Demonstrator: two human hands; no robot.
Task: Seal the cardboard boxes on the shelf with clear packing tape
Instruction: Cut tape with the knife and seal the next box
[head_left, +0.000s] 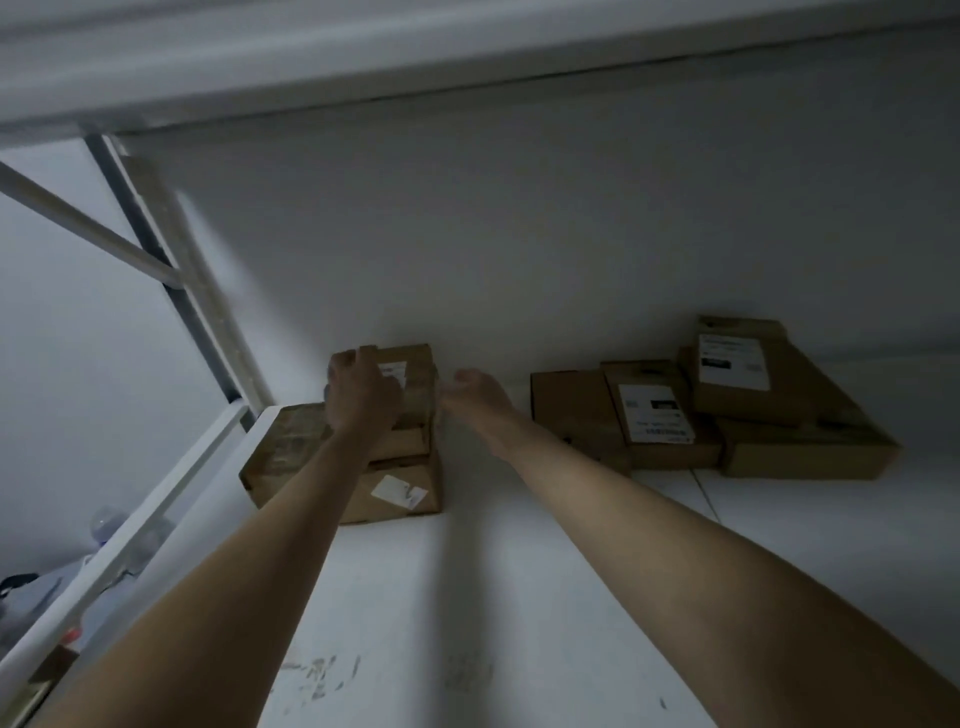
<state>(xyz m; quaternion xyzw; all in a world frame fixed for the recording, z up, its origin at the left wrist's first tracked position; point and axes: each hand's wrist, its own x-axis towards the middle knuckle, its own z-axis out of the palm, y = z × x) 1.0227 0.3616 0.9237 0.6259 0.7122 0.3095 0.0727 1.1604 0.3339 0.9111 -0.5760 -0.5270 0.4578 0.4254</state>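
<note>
Left hand (363, 397) seemingly round box (415, 364) edge

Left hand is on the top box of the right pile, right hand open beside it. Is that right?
No. In the head view the left hand is on the top box of the left pile, not the right; the right hand is open beside it.

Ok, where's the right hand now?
Head view, centre: the right hand sits just right of the top box on the left stack, which the left hand rests on.
</note>
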